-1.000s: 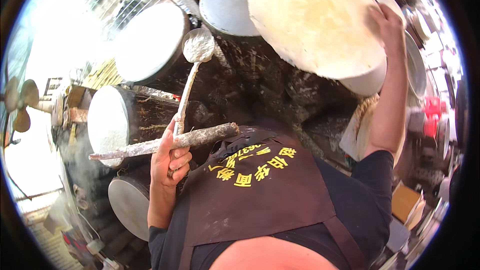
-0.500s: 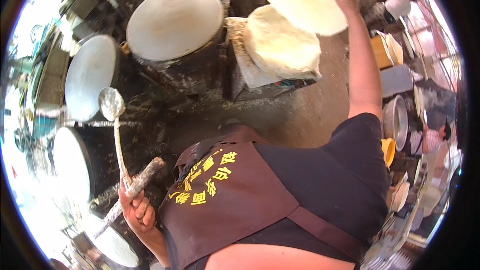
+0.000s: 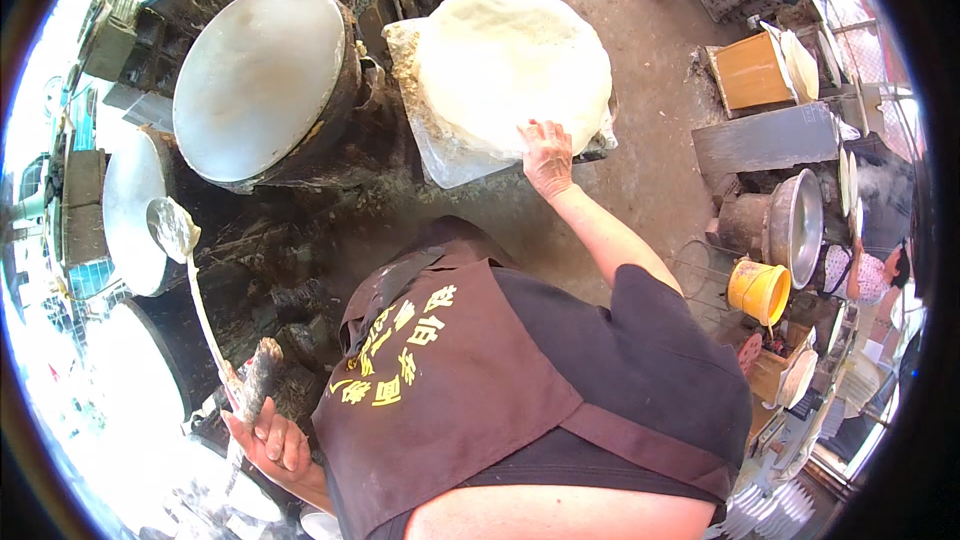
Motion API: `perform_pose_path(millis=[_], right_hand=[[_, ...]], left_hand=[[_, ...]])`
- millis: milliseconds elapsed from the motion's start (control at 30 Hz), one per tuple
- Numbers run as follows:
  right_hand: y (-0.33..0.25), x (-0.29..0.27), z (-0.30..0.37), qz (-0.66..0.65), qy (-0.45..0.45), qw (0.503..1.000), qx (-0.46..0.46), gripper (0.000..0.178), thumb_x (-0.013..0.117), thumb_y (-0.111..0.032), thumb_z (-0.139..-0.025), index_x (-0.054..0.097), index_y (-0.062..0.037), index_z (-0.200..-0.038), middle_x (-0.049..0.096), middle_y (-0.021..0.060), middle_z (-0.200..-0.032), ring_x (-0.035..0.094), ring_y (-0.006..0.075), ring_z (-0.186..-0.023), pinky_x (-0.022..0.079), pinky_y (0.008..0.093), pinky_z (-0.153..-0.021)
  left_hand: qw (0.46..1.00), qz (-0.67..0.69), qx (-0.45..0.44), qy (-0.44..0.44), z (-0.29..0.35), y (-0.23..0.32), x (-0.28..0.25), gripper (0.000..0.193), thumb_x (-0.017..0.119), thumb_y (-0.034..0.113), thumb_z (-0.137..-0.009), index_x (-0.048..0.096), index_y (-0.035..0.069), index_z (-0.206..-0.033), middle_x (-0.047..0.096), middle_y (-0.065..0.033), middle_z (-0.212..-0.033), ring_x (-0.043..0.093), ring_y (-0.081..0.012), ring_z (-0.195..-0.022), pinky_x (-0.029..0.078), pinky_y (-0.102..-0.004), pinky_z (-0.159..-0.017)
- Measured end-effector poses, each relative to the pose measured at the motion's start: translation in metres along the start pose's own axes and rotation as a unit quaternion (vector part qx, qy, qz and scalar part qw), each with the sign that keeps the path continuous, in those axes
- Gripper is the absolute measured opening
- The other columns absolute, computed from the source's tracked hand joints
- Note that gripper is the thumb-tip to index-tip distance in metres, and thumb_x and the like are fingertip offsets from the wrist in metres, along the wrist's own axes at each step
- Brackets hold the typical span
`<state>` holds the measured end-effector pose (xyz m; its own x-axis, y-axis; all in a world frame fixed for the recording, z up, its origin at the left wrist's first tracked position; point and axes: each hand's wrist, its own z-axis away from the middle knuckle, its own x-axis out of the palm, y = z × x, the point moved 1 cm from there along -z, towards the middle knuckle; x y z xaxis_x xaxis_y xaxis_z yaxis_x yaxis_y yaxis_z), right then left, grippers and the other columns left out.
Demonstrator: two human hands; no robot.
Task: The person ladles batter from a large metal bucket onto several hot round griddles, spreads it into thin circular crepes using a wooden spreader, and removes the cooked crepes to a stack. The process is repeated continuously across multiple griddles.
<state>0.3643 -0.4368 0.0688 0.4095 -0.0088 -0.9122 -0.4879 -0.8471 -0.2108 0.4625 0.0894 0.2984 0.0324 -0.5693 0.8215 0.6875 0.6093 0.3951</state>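
My left hand [image 3: 275, 442] is closed around a ladle [image 3: 173, 228] and a short, rough, crusted stick [image 3: 260, 378]. Pale batter coats the ladle's bowl, which points up and away. At the near edge of a stack of round, thin pale sheets [image 3: 510, 65], like large flatbreads, my right hand [image 3: 548, 155] rests with its fingers stretched out on the rim. Plastic-like sheeting [image 3: 447, 158] covers the stand beneath the stack and sticks out at its near left corner.
Left of the stack is a big round pale griddle [image 3: 265, 80] on a dark drum stove; more griddles [image 3: 135, 210] line the left side. To the right are a grey board [image 3: 768, 137], a metal basin [image 3: 800, 230], a yellow bucket [image 3: 757, 290] and other people.
My right hand has come down from the upper right, where it held a large pale sheet aloft, to the stack's edge. That sheet is no longer raised. My left hand keeps its grip.
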Motion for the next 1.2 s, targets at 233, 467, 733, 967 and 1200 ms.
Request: perform_pose_path(millis=[233, 467, 733, 967, 1200], right_hand=[[-0.014, -0.024, -0.015, -0.020, -0.096, 0.995, -0.004, 0.044, 0.065, -0.011, -0.070, 0.061, -0.0117, -0.113, 0.057, 0.0155, -0.117, 0.051, 0.0330, -0.111, 0.041, 0.0447, -0.092], [-0.193, -0.076, -0.050, -0.440, -0.348, 0.812, -0.159, 0.039, 0.065, -0.021, -0.082, 0.061, -0.0104, -0.119, 0.061, 0.0149, -0.111, 0.059, 0.0311, -0.104, 0.047, 0.0401, -0.090], [-0.415, -0.199, 0.123, -0.413, -0.369, 0.348, -0.756, 0.036, 0.067, -0.034, -0.080, 0.063, -0.0153, -0.110, 0.068, 0.0119, -0.091, 0.065, 0.0307, -0.088, 0.052, 0.0453, -0.073], [-0.420, -0.179, 0.209, -0.580, -0.464, 0.322, -0.587, 0.038, 0.063, -0.015, -0.075, 0.060, -0.0103, -0.112, 0.066, 0.0175, -0.090, 0.064, 0.0366, -0.084, 0.052, 0.0460, -0.075], [-0.369, -0.111, 0.205, -0.416, -0.641, 0.475, -0.436, 0.038, 0.064, -0.017, -0.086, 0.057, -0.0060, -0.121, 0.065, 0.0105, -0.090, 0.062, 0.0178, -0.082, 0.051, 0.0344, -0.076]], left_hand=[[0.996, 0.041, -0.004, 0.078, 0.020, -0.052, 0.030, 0.060, 0.043, 0.059, -0.094, 0.052, 0.001, -0.084, 0.046, -0.0036, -0.052, 0.029, -0.0114, -0.028, 0.025, -0.0232, -0.022], [0.984, 0.090, 0.120, 0.094, 0.084, -0.084, -0.022, 0.045, 0.038, 0.048, -0.099, 0.028, 0.018, -0.131, 0.044, -0.0066, -0.069, 0.039, -0.0109, -0.040, 0.033, -0.0225, -0.025], [0.932, 0.085, 0.271, 0.228, 0.175, -0.161, -0.015, 0.053, 0.041, 0.058, -0.095, 0.042, 0.008, -0.076, 0.042, -0.0024, -0.048, 0.033, -0.0111, -0.029, 0.030, -0.0238, -0.025], [0.596, -0.187, 0.482, 0.614, 0.251, -0.259, 0.007, 0.054, 0.043, 0.028, -0.102, 0.021, 0.015, -0.149, 0.036, 0.0011, -0.066, 0.030, -0.0017, -0.043, 0.024, -0.0172, -0.030], [0.556, -0.139, 0.366, 0.733, 0.307, -0.404, -0.138, 0.053, 0.050, 0.009, -0.093, 0.031, 0.012, -0.143, 0.045, 0.0027, -0.069, 0.041, -0.0051, -0.050, 0.035, -0.0196, -0.039]])
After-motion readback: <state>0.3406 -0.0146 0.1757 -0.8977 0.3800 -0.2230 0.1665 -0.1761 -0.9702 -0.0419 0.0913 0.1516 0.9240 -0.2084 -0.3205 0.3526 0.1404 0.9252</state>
